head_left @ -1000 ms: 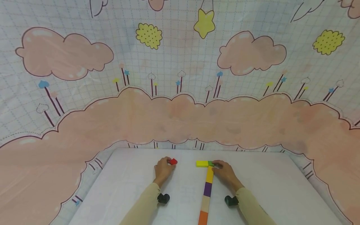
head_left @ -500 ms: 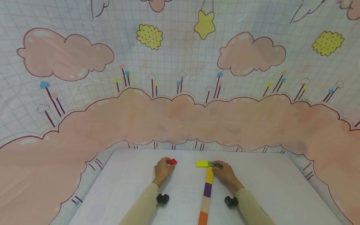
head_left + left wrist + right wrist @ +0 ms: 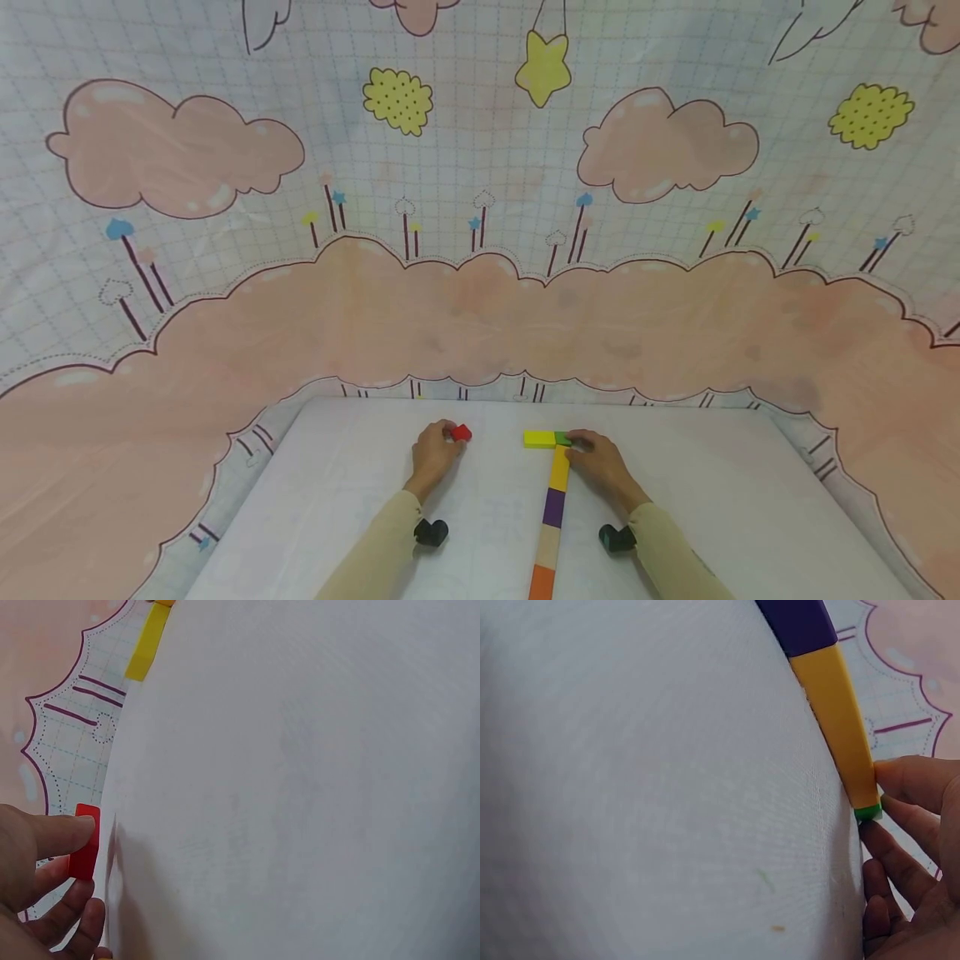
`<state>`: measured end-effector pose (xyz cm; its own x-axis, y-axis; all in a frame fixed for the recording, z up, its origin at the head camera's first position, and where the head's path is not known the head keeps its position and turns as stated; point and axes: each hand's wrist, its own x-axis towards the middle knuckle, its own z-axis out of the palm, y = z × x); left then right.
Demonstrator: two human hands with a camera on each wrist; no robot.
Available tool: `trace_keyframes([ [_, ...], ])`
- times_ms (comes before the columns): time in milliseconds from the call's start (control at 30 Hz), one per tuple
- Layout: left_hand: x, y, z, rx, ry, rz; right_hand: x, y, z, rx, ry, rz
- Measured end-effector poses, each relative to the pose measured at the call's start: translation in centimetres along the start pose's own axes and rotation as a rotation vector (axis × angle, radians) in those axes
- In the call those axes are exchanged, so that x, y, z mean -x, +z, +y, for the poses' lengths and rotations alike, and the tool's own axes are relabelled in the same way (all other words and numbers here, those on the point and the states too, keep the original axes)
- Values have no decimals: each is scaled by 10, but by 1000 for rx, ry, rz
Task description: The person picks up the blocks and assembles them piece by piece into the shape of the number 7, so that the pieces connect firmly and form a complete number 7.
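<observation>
My left hand [image 3: 435, 457] pinches a small red block [image 3: 461, 433] between thumb and fingers. The left wrist view shows the thumb lying on the red block's face [image 3: 85, 851]. My right hand [image 3: 602, 465] has its fingers on a green block [image 3: 562, 438], partly covered by the fingertips. Its thumb touches the side of an amber block [image 3: 834, 724] just below the green one. A bright yellow block [image 3: 538, 439] lies left of the green block, end to end. Below the amber block, purple [image 3: 553, 508], tan [image 3: 547, 546] and orange [image 3: 542, 582] blocks continue the line towards the front.
The blocks lie on a white tabletop [image 3: 712, 483]. Behind it hangs a cloth [image 3: 480, 321] printed with clouds and stars. Dark rounded pieces stick out at the left wrist [image 3: 432, 532] and the right wrist [image 3: 617, 537].
Both hands and the blocks keep nearly the same places. The head view has shifted very slightly.
</observation>
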<state>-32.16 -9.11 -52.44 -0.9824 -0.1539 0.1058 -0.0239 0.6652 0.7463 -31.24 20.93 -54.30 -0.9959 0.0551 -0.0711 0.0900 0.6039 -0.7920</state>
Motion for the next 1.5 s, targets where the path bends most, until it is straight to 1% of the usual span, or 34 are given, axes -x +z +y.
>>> trace_keyframes([
  [200, 1, 2, 2, 20, 39, -25, 1, -1, -1, 3, -6, 1],
  [333, 2, 5, 4, 35, 52, -47, 2, -2, -3, 2, -3, 2],
  [400, 3, 7, 5, 42, 49, -60, 2, -2, -3, -1, 6, 0],
  [500, 3, 9, 6, 52, 67, -68, 2, -2, -2, 1, 8, 0],
  [600, 4, 11, 8, 75, 79, -88, 2, -1, -1, -3, 6, -2],
  [733, 5, 12, 11, 117, 98, -130, 1, -1, 0, -6, 3, -6],
  [833, 5, 14, 13, 142, 122, -148, 1, 0, 0, -9, 6, -6],
  [900, 5, 16, 13, 152, 128, -158, 1, 0, -1, -12, 12, -6],
  [1100, 6, 20, 19, 149, 123, -175, 1, -1, -1, -13, 6, -8],
  [1300, 7, 26, 21, 158, 139, -204, 1, -1, -1, -9, -2, -4],
  [1500, 8, 32, 22, 131, 149, -212, 2, -2, -1, -5, -3, -8],
])
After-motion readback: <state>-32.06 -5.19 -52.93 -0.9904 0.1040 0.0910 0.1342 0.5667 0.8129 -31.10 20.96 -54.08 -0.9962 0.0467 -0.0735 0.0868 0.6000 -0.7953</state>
